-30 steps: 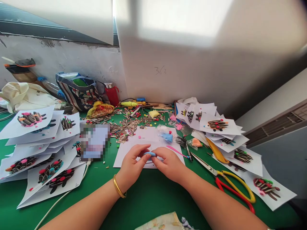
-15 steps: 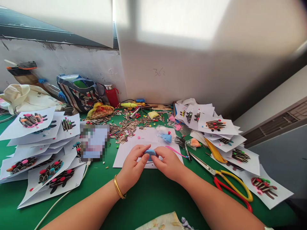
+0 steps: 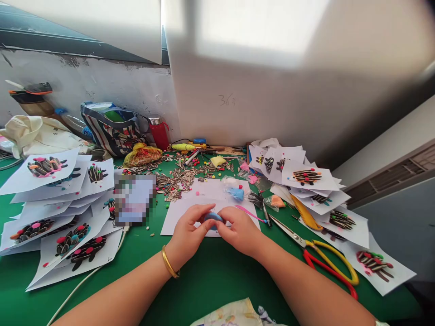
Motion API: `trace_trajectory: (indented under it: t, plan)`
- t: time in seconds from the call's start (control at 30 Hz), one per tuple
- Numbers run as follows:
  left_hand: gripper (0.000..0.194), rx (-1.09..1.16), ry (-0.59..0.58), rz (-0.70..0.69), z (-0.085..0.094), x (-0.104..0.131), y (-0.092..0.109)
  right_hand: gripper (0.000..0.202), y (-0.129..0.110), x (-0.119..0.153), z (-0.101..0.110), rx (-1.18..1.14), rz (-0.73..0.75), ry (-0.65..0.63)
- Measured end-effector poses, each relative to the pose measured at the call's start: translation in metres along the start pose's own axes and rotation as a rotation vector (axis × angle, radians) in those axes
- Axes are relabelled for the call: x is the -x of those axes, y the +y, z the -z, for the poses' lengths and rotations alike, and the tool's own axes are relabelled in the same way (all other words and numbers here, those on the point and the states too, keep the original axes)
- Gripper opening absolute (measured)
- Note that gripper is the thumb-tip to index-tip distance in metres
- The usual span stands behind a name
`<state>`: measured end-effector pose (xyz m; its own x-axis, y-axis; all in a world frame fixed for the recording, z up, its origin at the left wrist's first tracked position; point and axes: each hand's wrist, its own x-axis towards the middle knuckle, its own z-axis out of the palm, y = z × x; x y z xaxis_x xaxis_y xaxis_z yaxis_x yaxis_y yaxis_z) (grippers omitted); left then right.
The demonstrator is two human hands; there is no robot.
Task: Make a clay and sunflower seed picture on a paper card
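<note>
A small flattened piece of blue clay (image 3: 213, 216) is held between my two hands, above the near edge of a white sheet of paper (image 3: 170, 222). My left hand (image 3: 192, 226), with a gold bangle at the wrist, pinches its left side. From the right, my right hand (image 3: 238, 226) grips the other side, with the thumbs close together. On the paper behind the hands lie a bag of blue clay (image 3: 236, 194) and a pink strip (image 3: 248, 213). Parts of the clay are hidden by fingers.
Stacks of seed-decorated sheets stand left (image 3: 50, 217) and right (image 3: 340, 222). Open scissors (image 3: 306, 243) and a yellow cutter (image 3: 304, 213) lie right. Loose seeds (image 3: 176, 179), a striped bag (image 3: 112, 131), a red bottle (image 3: 159, 133) and a phone (image 3: 136, 199) are behind or left.
The thumbs have come closer together over the blue clay, and less of its face shows. The view has shifted slightly.
</note>
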<state>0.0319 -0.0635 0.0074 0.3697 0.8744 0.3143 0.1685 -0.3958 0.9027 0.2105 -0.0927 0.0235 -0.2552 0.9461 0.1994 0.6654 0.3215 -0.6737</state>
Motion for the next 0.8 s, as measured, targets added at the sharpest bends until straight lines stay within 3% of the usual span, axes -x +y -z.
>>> trace_trajectory:
  t: [0.17, 0.37, 0.47, 0.63, 0.8]
  plan:
    - [0.017, -0.053, 0.004, -0.002, 0.0002, 0.0005, -0.0012, 0.024, -0.0004, 0.0001, -0.0016, -0.026, -0.028, 0.01]
    - [0.032, -0.04, -0.01, 0.048, 0.0006, 0.0018, 0.0033, 0.026, -0.0008, 0.0001, 0.0007, -0.033, -0.049, 0.003]
    - [0.02, -0.027, -0.038, 0.004, 0.001, 0.001, 0.0038, 0.024, -0.0016, 0.0009, 0.0, -0.019, -0.019, -0.003]
    - [0.019, 0.041, 0.023, 0.115, 0.0006, -0.0008, 0.0022, 0.02, -0.0006, 0.0008, 0.0001, -0.086, -0.034, -0.02]
    - [0.033, -0.067, -0.044, -0.009, -0.0003, 0.0022, 0.0, 0.03, 0.0041, 0.0006, -0.0013, -0.08, -0.073, -0.032]
